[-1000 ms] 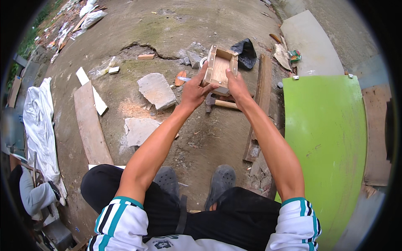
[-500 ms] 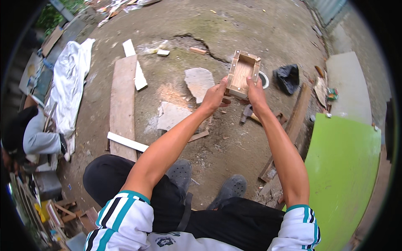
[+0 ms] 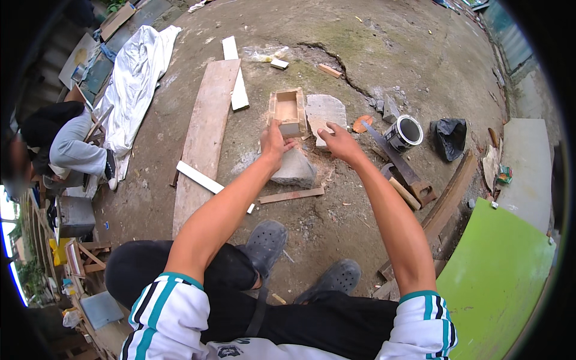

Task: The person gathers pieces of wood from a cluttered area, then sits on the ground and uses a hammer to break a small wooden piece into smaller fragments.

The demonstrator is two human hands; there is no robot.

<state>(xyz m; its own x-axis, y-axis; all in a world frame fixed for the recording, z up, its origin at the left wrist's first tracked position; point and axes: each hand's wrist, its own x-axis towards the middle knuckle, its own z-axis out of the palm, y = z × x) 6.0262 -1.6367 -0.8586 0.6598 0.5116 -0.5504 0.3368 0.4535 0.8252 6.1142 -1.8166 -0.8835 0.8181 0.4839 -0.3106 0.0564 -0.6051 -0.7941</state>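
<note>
A small open-topped wooden box (image 3: 292, 129) sits in front of me, just left of a flat concrete slab (image 3: 326, 114). My left hand (image 3: 273, 147) grips its near left corner, fingers along the side and thumb by the lower front; whether the box also rests on something underneath is hidden. Off the box to the right, my right hand (image 3: 342, 145) is open, its fingers spread over the near edge of the slab. Between and below the hands lies another broken concrete piece (image 3: 294, 170).
To the right lie a handsaw (image 3: 399, 162), a paint can (image 3: 405, 132), a black plastic bag (image 3: 449, 138) and a green sheet (image 3: 498, 276). A long board (image 3: 207, 138) and white strips lie left. Farther left another person (image 3: 78, 153) sits by a white cloth (image 3: 135, 84).
The box has moved left and down from where both hands held it. My right hand has let go and separated from it. The view has shifted, showing the saw and can more fully.
</note>
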